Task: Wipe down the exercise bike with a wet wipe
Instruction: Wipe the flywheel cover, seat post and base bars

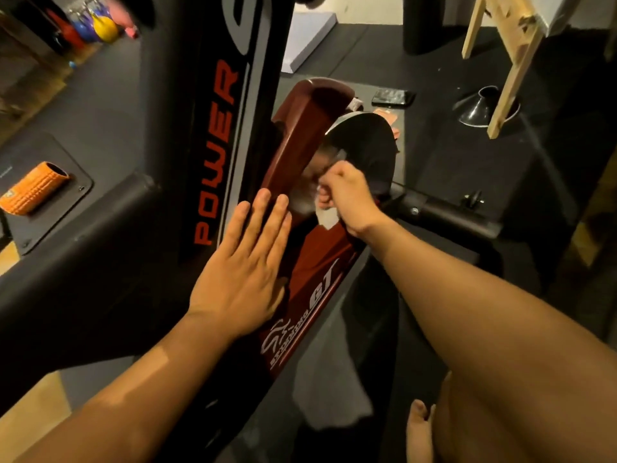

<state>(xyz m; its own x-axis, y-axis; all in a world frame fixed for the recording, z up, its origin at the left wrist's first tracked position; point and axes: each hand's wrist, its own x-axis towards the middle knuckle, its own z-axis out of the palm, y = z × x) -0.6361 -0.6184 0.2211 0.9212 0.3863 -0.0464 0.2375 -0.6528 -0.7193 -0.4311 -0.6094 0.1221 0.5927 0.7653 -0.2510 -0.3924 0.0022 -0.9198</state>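
The exercise bike fills the middle: a black frame post [213,135] with orange "POWER" lettering, a dark red body [310,128] and a shiny flywheel [364,138]. My left hand [247,269] lies flat with straight fingers on the black post and the edge of the red body. My right hand [344,195] is curled in a fist round a white wet wipe [329,217], pressed against the red body just below the flywheel. Only a corner of the wipe shows under the fist.
An orange foam roller [33,188] lies on a dark plate at left. Coloured kettlebells [96,26] stand far left. A phone [393,96], a black cone [480,106] and a wooden frame [510,55] sit on the dark mat floor at right. My bare foot [420,426] is at the bottom.
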